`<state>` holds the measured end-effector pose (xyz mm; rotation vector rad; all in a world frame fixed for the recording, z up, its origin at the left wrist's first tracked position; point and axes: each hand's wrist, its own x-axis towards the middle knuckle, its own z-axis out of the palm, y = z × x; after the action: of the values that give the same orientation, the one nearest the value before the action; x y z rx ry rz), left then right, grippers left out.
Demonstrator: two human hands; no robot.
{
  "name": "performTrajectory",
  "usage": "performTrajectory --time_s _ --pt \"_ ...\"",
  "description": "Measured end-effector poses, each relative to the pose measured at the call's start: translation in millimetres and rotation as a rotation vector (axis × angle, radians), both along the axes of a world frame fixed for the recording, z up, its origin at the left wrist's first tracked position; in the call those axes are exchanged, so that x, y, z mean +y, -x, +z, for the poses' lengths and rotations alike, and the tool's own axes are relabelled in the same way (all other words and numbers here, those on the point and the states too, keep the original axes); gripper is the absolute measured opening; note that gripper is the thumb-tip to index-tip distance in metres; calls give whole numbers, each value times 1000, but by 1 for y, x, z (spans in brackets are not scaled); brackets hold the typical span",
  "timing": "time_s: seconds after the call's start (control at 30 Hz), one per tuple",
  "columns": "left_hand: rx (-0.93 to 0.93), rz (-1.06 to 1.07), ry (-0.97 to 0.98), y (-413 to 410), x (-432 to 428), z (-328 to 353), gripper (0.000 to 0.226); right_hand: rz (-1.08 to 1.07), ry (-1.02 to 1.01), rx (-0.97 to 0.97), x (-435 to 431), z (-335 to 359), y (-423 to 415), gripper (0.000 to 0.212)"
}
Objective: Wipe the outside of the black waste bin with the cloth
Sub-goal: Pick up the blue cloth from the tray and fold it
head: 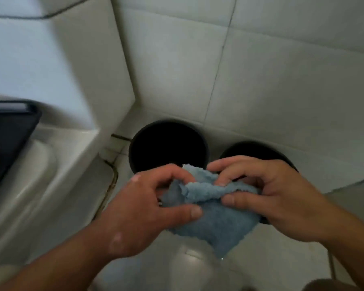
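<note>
A black round waste bin (168, 143) stands open-topped on the floor in the tiled corner. To its right lies a second black round object (259, 151), partly hidden behind my hands; it may be the bin's lid. Both hands hold a blue fluffy cloth (212, 217) above the floor, just in front of the bin. My left hand (147, 206) pinches the cloth's left side between thumb and fingers. My right hand (277, 190) grips the bunched upper right edge. The cloth hangs down in a point and touches neither black object that I can see.
A white toilet (36, 175) with a dark raised seat lid (6, 141) fills the left side. Pale tiled walls (282, 70) meet in the corner behind the bin. Grey floor tiles (189, 265) with a glossy reflection lie below the cloth.
</note>
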<state>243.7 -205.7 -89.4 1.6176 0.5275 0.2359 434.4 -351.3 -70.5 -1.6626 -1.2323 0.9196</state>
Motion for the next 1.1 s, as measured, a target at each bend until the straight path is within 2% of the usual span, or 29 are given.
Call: performTrajectory --time_s 0.1,0.17,0.3,0.4,0.5,0.63,0.7,0.73,0.83,0.9,0.93,1.0,1.1 --pt "-97 88 -158 3 -22 14 20 -35 -98 -67 -19 22 13 15" --pt "-139 119 -151 11 -37 29 24 -111 -119 -36 -37 40 22 17" --pt "-206 136 -166 24 -58 61 25 -61 -25 17 -71 66 40 24" --pt "-175 89 -317 35 -67 84 25 -118 -33 -77 -90 83 46 19" --pt "-225 10 -526 49 -80 112 24 -110 -65 -249 -110 103 58 25" --pt "-313 80 -458 51 -90 125 25 -164 -195 -283 -131 125 64 29" --pt "-286 140 -431 47 -103 122 26 -202 -214 -204 -136 121 61 35" --pt "-271 167 -408 43 -109 121 27 -233 -222 -103 -138 116 58 40" --pt "-248 217 -290 23 -125 116 26 -345 -259 339 -145 100 46 40" --pt "-269 243 -97 0 -134 108 21 -355 -244 633 -151 89 33 38" --pt "-271 257 -1 -14 -137 103 22 -336 -202 703 -153 82 28 40" --pt "-212 267 74 -42 -139 85 17 -358 -85 711 -156 64 19 43" --pt "-94 257 -46 -81 -134 38 13 -530 -24 688 -161 32 0 32"
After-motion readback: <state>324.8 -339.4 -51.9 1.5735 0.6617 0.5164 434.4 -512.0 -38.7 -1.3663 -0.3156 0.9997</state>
